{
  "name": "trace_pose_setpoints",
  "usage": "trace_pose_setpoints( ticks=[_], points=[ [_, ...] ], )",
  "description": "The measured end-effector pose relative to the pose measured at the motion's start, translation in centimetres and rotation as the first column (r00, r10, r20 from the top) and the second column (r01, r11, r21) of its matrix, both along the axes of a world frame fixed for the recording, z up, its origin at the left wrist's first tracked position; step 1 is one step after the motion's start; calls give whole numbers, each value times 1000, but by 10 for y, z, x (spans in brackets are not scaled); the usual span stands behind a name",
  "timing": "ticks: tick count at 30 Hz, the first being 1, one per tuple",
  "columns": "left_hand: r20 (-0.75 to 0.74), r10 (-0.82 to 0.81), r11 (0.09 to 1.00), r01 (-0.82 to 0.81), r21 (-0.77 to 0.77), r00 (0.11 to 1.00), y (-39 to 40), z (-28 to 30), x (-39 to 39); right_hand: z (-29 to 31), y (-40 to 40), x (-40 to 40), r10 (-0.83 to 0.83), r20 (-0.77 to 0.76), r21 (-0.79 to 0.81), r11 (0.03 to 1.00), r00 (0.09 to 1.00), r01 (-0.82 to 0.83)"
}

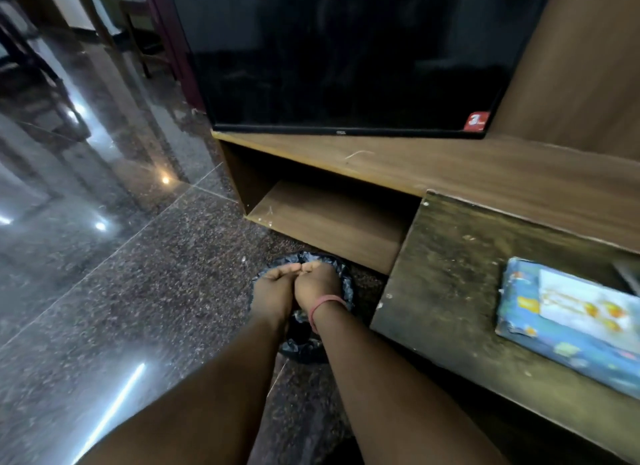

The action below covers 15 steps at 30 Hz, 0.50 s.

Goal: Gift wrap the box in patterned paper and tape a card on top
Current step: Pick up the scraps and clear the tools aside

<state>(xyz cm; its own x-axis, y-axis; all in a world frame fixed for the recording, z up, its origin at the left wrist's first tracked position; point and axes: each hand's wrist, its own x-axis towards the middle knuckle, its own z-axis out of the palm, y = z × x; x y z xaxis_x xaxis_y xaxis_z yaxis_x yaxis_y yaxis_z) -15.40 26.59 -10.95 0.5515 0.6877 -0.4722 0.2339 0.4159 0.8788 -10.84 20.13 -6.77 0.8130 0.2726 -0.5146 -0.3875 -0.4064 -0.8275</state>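
The box (554, 347), wrapped in blue patterned paper, lies on the dark worn table (450, 274) at the right. A pale card (585, 305) with orange marks lies flat on top of it. Both my hands are away from the box, held together over a round bin (346, 284) lined with a black bag on the floor. My left hand (273, 288) has its fingers stretched towards my right hand (318, 286), and their tips touch. The right hand's fingers curl downward, and whether they hold anything is hidden. A pink band circles my right wrist.
A wooden TV unit (346, 159) with an open lower shelf stands behind the bin, carrying a dark television (346, 56). Polished speckled stone floor (138, 274) spreads to the left. Chair legs show at the far left.
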Motion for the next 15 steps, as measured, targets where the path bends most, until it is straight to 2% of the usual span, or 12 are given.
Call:
trace_pose_setpoints(
  ticks=[3,7,12,15],
  points=[
    [43,-34,992,28,124,998,-22,40,5,41,-25,2,-9,161,-8,1000,987,10],
    [47,-94,979,84,184,994,-58,85,12,83,-68,5,-10,307,-14,1000,952,15],
    [45,-288,911,259,322,957,-126,115,23,115,-142,5,-44,441,-55,996,896,76],
    [78,-444,840,385,382,892,-187,129,30,121,-207,11,-64,527,-121,981,847,150]
  ],
)
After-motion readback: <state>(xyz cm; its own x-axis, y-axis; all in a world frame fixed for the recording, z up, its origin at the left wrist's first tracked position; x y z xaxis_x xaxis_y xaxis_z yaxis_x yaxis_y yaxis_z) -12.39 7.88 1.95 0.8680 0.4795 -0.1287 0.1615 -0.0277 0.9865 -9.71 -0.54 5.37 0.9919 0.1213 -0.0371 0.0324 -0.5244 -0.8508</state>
